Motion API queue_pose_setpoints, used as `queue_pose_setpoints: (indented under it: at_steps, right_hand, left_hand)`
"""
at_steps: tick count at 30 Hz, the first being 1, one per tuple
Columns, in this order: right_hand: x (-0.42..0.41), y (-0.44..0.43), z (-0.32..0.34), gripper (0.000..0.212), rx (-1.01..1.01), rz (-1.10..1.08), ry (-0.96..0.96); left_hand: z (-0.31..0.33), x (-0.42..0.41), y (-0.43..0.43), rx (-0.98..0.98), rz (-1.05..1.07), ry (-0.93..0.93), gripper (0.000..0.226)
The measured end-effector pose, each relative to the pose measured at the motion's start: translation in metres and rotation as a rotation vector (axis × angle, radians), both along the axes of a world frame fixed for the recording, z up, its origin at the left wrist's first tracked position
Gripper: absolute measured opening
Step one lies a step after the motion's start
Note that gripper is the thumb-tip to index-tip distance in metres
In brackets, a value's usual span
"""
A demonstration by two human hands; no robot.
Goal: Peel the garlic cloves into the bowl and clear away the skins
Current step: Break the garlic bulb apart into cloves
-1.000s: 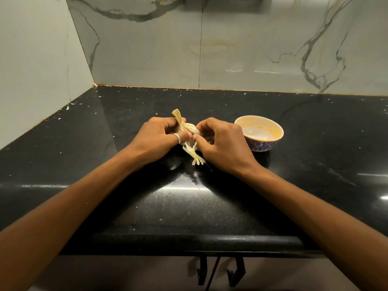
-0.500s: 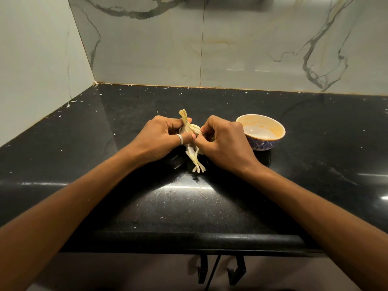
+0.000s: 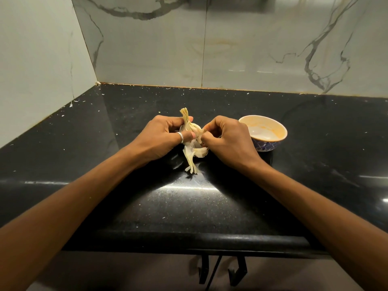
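Observation:
A garlic bulb (image 3: 192, 130) with a dry stalk pointing up is held between both hands above the black counter (image 3: 189, 202). My left hand (image 3: 163, 137), with a ring on the thumb, grips the bulb from the left. My right hand (image 3: 226, 139) pinches the papery skin (image 3: 192, 158) on the bulb's right side, and loose strips of it hang down to the counter. A small bowl (image 3: 263, 135), orange inside and blue-patterned outside, stands just right of my right hand. The bowl holds no cloves that I can see.
Marble-look wall panels (image 3: 252, 49) close off the counter at the back and on the left. Small pale flecks lie scattered along the back and left of the counter. The counter's rounded front edge (image 3: 189, 240) runs below my forearms, with dark hooks (image 3: 220, 269) beneath it.
My right hand has pulled a little away from the bulb, opening the skin so more of the bulb's lower part shows. Both hands stay in about the same spot.

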State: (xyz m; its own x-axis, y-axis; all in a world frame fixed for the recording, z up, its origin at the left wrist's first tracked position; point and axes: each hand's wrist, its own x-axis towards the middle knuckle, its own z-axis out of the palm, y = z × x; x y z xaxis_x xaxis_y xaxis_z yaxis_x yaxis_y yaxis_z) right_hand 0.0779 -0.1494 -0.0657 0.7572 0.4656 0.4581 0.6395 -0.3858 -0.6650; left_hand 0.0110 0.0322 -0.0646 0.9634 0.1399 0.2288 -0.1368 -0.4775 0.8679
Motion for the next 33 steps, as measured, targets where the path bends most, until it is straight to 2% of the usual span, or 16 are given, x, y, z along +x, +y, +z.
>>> queue_pose_setpoints:
  at_steps: [9, 13, 18, 20, 28, 33]
  right_hand:
    - [0.0, 0.002, -0.001, 0.007, -0.007, -0.035, -0.03]
    - [-0.001, 0.003, -0.002, 0.023, -0.009, -0.002, -0.001]
    - [-0.006, 0.003, 0.0, 0.057, -0.078, 0.046, 0.066]
    - [-0.007, 0.003, 0.001, 0.064, -0.079, 0.057, 0.091]
    - [-0.002, 0.002, 0.003, 0.04, -0.002, 0.098, 0.177]
    - [-0.002, 0.001, 0.001, 0.04, -0.021, 0.106, 0.127]
  left_hand:
    - [-0.001, 0.003, 0.0, -0.11, 0.073, -0.029, 0.03]
    - [0.0, 0.002, -0.003, -0.136, 0.086, -0.043, 0.032]
    - [0.003, 0.001, -0.005, -0.184, 0.091, -0.069, 0.03]
    - [0.004, 0.0, -0.008, -0.225, 0.075, -0.074, 0.032]
    - [0.003, 0.001, -0.01, -0.243, 0.024, -0.085, 0.031]
    - [0.003, 0.001, -0.012, -0.215, 0.021, -0.092, 0.033]
